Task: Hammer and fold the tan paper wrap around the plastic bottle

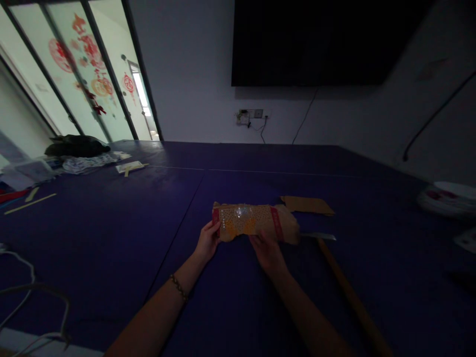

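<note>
Both hands hold a torn strip of brown cardboard (265,220) with red bands, small dark dots and a shiny patch of clear tape. My left hand (208,240) grips its left end, thumb on the front face. My right hand (268,252) has hold of its lower edge near the middle; some fingers are hidden behind it. Behind and to the right lies a flat piece of cardboard (309,205). A blade-like grey strip (323,236), perhaps a knife, pokes out past the strip's right end. Beside it a long wooden stick (349,292) runs toward me.
A dark purple table surface (111,238) spreads all around. At the far left are a black bag (76,146), a clear plastic box (28,173) and thin pale strips (31,204). White cables (29,267) lie at near left. Blurred white bowls or plates (446,201) sit at right.
</note>
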